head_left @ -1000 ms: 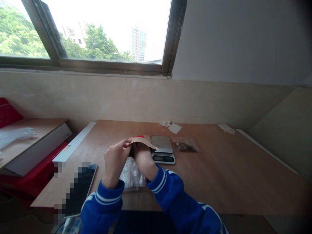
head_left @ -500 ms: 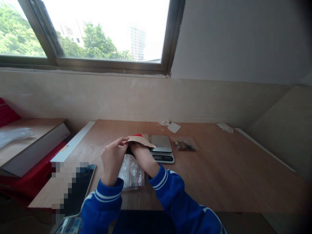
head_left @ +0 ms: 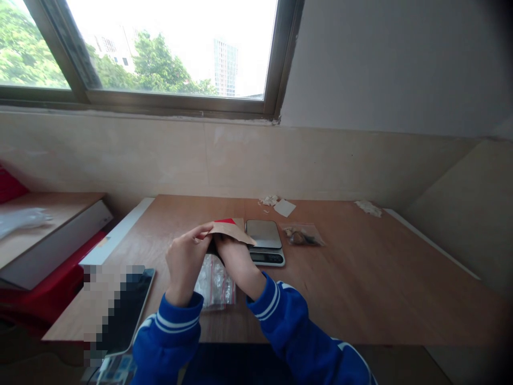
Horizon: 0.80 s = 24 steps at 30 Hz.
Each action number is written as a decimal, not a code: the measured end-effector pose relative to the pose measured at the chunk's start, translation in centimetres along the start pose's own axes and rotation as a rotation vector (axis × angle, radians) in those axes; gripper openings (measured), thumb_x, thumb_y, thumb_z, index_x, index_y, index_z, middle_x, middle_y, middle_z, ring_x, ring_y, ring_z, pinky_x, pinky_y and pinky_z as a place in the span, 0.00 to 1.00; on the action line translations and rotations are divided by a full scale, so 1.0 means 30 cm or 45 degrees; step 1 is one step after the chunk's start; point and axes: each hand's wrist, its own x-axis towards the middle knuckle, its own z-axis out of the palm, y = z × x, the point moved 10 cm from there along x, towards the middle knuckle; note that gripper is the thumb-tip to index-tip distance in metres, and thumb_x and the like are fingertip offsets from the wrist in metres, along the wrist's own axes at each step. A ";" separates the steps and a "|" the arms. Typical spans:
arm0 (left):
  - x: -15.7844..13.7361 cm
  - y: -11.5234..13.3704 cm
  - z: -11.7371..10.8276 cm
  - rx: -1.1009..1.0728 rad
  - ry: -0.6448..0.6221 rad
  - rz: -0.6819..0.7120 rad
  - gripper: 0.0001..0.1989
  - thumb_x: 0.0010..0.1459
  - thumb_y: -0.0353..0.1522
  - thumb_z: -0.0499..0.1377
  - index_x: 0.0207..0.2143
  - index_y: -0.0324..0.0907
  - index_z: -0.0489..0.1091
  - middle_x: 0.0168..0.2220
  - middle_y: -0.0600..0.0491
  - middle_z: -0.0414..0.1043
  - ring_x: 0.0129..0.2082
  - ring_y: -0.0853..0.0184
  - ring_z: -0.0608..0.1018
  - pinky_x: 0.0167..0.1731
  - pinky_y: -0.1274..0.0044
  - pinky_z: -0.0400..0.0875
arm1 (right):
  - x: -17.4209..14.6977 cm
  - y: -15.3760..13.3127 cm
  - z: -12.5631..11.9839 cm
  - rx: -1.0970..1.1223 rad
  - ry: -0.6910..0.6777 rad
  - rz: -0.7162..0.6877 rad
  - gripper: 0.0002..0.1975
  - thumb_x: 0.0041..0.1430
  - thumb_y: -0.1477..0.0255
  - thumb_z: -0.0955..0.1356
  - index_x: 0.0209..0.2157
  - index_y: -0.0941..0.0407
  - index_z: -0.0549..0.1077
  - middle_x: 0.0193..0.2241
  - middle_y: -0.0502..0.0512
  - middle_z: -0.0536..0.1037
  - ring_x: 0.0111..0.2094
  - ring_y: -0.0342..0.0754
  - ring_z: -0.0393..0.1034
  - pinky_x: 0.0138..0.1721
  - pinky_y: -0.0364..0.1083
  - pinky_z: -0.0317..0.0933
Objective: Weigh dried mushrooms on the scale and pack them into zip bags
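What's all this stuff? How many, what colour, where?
Tables: 2, brown, centre and left
Paper bag: 1, brown, centre
Scale: 1, silver, right of paper bag
Filled pouch: 1, clear, brown inside, right of scale
Plastic bags: several, clear, below paper bag
Tablet: 1, black, lower left
Card: 1, white, behind scale
Scraps: 2 patches, white, table's back
Plastic heap: 1, clear, left table
Red items: 2, far left
Window: 1, brown, above
Trees: several, green, outside
Left hand: 1, pinching paper bag
Right hand: 1, partly inside paper bag
Sleeves: 2, blue, foreground
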 end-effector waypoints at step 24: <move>0.020 -0.026 0.054 -0.226 -0.051 0.028 0.13 0.61 0.40 0.55 0.43 0.50 0.77 0.39 0.51 0.81 0.40 0.57 0.81 0.37 0.73 0.70 | -0.178 0.739 0.178 0.864 0.639 0.701 0.13 0.56 0.67 0.66 0.41 0.60 0.71 0.40 0.64 0.79 0.41 0.51 0.74 0.45 0.51 0.67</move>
